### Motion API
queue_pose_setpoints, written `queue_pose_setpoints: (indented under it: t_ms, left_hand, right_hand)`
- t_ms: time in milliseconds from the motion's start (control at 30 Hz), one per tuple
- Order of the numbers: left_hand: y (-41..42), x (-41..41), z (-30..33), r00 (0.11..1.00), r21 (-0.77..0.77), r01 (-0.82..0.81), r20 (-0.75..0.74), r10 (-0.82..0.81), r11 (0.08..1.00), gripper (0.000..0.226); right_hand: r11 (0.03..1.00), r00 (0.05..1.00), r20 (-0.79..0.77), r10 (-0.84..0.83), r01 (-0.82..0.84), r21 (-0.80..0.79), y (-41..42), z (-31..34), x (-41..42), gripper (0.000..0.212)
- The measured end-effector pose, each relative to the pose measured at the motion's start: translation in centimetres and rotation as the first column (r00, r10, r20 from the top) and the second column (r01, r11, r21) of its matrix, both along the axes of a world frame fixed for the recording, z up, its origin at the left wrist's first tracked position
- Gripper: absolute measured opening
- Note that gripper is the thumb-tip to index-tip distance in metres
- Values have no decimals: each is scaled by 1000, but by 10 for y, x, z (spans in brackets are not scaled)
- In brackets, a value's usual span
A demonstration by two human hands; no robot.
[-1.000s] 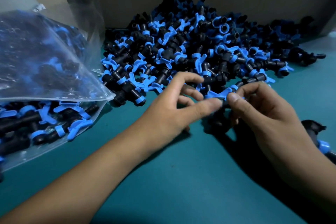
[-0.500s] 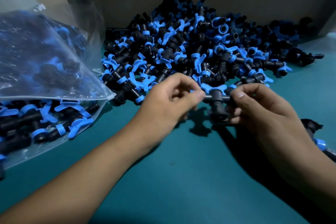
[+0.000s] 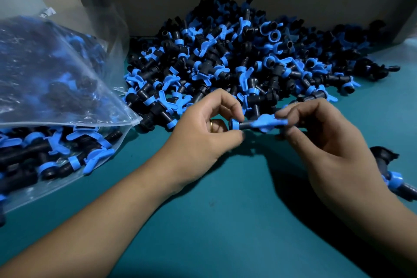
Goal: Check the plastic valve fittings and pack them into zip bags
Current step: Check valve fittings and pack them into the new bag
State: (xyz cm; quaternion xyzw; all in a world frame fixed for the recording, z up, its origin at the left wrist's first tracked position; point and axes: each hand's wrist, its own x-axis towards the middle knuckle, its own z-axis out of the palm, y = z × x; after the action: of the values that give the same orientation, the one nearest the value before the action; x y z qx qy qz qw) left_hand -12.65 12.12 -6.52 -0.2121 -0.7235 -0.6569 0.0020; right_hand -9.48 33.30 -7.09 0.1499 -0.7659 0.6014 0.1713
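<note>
Since half a second ago the valve fitting (image 3: 259, 124) has been turned, so its blue handle now lies level between the hands instead of its black stem hanging down. The left hand (image 3: 203, 137) pinches its blue-collared end, the right hand (image 3: 327, 142) the other end, both grips clenched on it above the teal table (image 3: 225, 221). Toward the left edge lies the part-filled zip bag (image 3: 56, 101); the loose pile of fittings (image 3: 237, 63) sits at the far edge.
</note>
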Motion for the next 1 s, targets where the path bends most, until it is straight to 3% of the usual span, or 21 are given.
queue_pose_setpoints:
  t_ms: [100,233,333,367,500,667,767,867,933,1000]
  left_hand:
    - [1,0,0,992,-79,-47,-121,37,996,37]
    - [1,-2,-3,986,-94,-87,-152,72,992,34]
    - [-2,-1,0,999,21,-3,-32,4,1000,8]
    - [-4,-1,1,999,50,33,28,-34,998,7]
    - [-5,-3,3,975,-12,125,187,-120,992,35]
    - [-2,-6,0,937,-3,204,290,-194,979,52]
    - [-4,-1,-2,965,-50,180,203,-167,982,33]
    - [-10,14,7,997,-236,17,73,1,972,16]
    - [-23,34,16,979,-529,-173,-185,86,831,16]
    - [-37,66,25,920,-764,-327,-392,1,556,21]
  right_hand:
    - [993,997,-68,-45,52,108,0,2,2,39]
    - [997,995,97,1,7,-82,4,2,-2,39]
    - [980,976,191,107,-71,-185,1,7,0,4]
    - [977,969,219,114,-70,-199,2,8,0,11]
    - [990,944,331,20,27,-137,4,8,-2,41]
    - [989,932,359,-35,84,-120,2,7,-4,50]
    - [978,960,281,3,56,-201,0,9,-2,31]
    - [969,957,238,163,-110,-220,1,10,-2,9]
    - [954,930,240,279,-240,-180,4,7,-1,10]
    - [947,918,235,321,-311,-78,3,3,1,23]
